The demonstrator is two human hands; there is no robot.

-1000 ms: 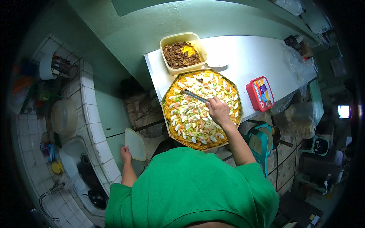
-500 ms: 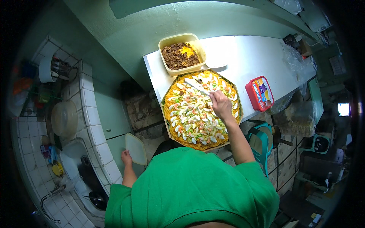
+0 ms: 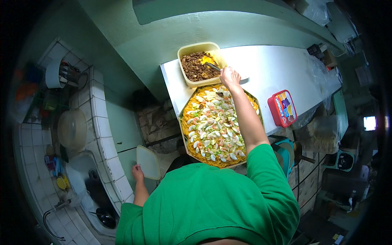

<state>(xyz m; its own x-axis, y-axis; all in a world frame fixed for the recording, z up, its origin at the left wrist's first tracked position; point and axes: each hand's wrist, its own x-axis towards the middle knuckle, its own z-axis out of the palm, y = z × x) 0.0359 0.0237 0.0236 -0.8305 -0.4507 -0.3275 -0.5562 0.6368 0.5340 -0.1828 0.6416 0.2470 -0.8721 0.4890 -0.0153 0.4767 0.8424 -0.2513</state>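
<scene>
My right hand [image 3: 230, 76] is closed around a slim grey utensil [image 3: 212, 66], its far end over the pale yellow tub [image 3: 183, 52]. Chopped dark brown food [image 3: 196, 67] with a bright yellow patch fills much of that tub. Just below the hand and forearm lies a large octagonal tray [image 3: 183, 141] of orange noodles [image 3: 190, 122]. Egg slices, greens and pinkish bits cover the noodles, with small dark pieces near the far end. Low at the left, my left hand [image 3: 138, 172] grips the edge of a pale rounded lid [image 3: 148, 162].
A red tub [image 3: 282, 108] stands right of the tray on the white table [image 3: 265, 65]. Green chairs [image 3: 283, 151] and a pan [image 3: 300, 153] are beyond the table's near right edge. Left are a tiled counter [image 3: 104, 128] and a sink [image 3: 79, 163].
My right hand has moved with the utensil from above the noodles away from me to the brown food's tub. My left hand still grips the lid. The whole view has shifted slightly.
</scene>
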